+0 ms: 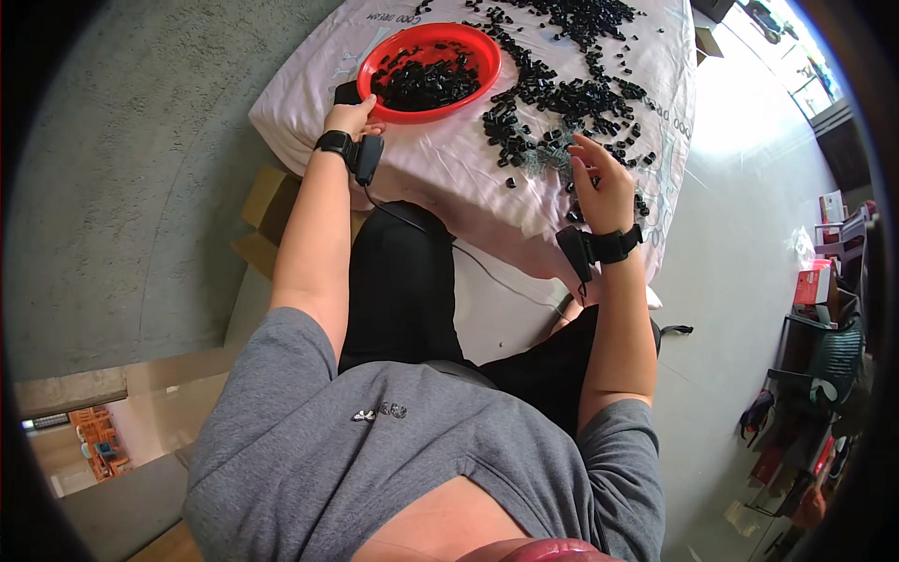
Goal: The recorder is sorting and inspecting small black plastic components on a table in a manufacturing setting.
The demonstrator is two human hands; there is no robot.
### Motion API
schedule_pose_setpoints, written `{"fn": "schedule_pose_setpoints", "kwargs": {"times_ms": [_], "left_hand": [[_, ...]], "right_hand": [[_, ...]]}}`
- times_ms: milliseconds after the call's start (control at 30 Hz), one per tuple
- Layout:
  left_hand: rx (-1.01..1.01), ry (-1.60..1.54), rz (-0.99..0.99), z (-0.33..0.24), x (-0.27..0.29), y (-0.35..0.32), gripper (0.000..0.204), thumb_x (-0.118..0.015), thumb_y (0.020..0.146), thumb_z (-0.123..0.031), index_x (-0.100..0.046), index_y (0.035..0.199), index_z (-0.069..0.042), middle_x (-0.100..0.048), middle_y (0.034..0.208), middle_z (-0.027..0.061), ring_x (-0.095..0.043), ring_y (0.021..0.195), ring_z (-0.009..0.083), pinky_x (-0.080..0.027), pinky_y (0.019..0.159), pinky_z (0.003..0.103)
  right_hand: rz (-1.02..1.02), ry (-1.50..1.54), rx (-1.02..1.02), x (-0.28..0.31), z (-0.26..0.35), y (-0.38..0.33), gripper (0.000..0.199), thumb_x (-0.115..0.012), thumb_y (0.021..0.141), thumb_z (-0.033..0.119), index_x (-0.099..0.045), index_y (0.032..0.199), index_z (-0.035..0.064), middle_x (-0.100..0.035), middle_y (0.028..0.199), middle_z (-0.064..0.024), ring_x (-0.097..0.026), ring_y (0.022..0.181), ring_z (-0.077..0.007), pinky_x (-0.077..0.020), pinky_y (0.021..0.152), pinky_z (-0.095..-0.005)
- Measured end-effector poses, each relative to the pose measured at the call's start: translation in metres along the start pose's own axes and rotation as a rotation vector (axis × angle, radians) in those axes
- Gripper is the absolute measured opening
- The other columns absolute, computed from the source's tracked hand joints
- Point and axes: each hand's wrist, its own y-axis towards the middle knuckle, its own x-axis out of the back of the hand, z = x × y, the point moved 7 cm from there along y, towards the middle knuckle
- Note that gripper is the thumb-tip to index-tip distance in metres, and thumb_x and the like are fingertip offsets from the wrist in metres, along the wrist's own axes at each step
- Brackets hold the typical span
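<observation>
My left hand grips the near left rim of a round red basin, thumb on the rim and fingers below it. A heap of small glossy black pieces lies in the basin, with more stuck along its wall. My right hand hovers over the near right part of the cloth, fingers loosely bent and apart, with nothing visible in them. Many loose black pieces spread around and beyond it. A greyish patch beside its fingertips is too unclear to name.
A pale pink patterned cloth covers the table. Under its left corner stands an open cardboard box. Cables run from the black wrist devices across my lap. Chairs and stacked goods line the far right.
</observation>
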Motion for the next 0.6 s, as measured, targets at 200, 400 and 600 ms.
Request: {"fn": "schedule_pose_setpoints", "kwargs": {"times_ms": [200, 400, 600], "left_hand": [[-0.056, 0.014, 0.041, -0.002, -0.005, 0.000, 0.036, -0.068, 0.092, -0.028, -0.062, 0.111, 0.002, -0.069, 0.096, 0.0150, -0.073, 0.073, 0.0241, -0.056, 0.050, 0.025], [0.076, -0.303, 0.078, 0.003, -0.022, -0.002, 0.029, -0.067, 0.090, -0.017, -0.061, 0.109, 0.005, -0.068, 0.092, 0.0147, -0.072, 0.073, 0.0242, -0.058, 0.054, 0.027], [0.068, -0.540, 0.203, -0.015, -0.048, -0.027, 0.026, -0.063, 0.088, -0.011, -0.057, 0.106, 0.006, -0.067, 0.093, 0.0161, -0.071, 0.080, 0.0265, -0.062, 0.071, 0.030]], "right_hand": [[-0.003, -0.027, 0.022, -0.001, 0.000, 0.002, 0.024, -0.064, 0.088, 0.008, -0.070, 0.111, 0.0082, -0.072, 0.094, -0.0111, -0.069, 0.076, -0.0213, -0.0547, 0.068, -0.0303], [0.019, -0.062, 0.025, -0.004, 0.005, 0.003, 0.019, -0.065, 0.087, 0.008, -0.072, 0.105, 0.0081, -0.071, 0.090, -0.0119, -0.066, 0.069, -0.0226, -0.0537, 0.066, -0.0316], [0.015, -0.084, 0.019, 0.005, -0.004, 0.000, 0.019, -0.066, 0.087, 0.008, -0.073, 0.104, 0.0085, -0.071, 0.090, -0.0114, -0.065, 0.067, -0.0232, -0.0529, 0.064, -0.0313]]}}
